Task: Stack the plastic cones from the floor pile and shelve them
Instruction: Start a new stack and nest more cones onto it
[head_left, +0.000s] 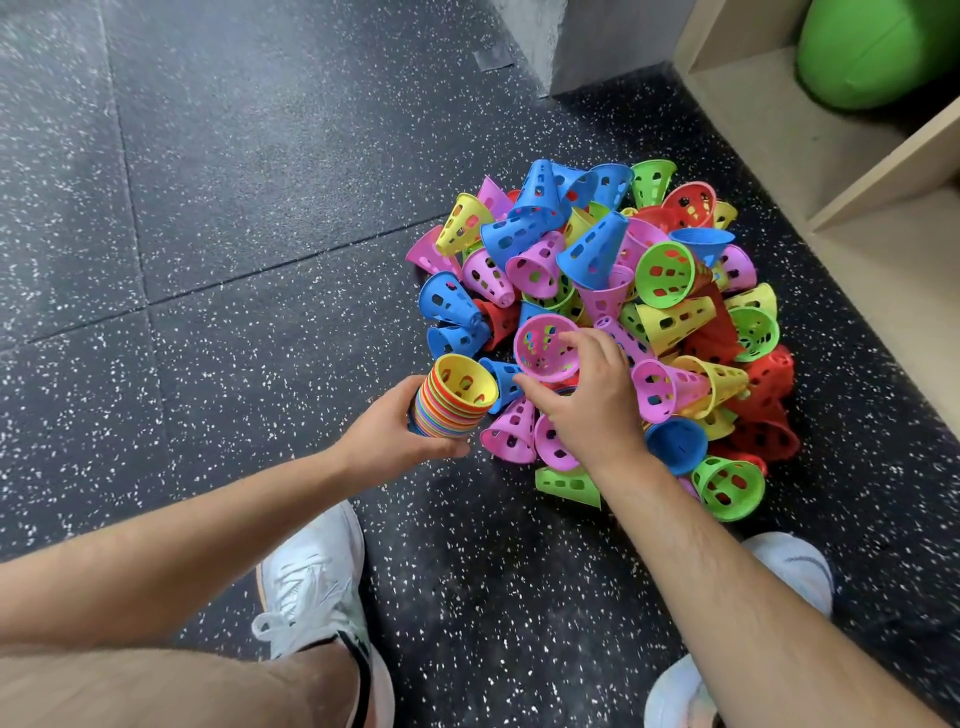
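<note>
A pile of perforated plastic cones (613, 291) in blue, pink, yellow, green and red lies on the dark speckled floor. My left hand (387, 434) grips a nested stack of cones (454, 400) just left of the pile, its open end up with a yellow cone innermost. My right hand (592, 400) holds a single pink cone (545, 348) by its rim, mouth facing up, above the pile's near edge and beside the stack.
A light wooden shelf unit (852, 171) stands at the right, with a green ball (878, 47) in its upper compartment. A grey wall corner (582, 47) rises behind the pile. My white shoes (311, 577) are planted on the floor below.
</note>
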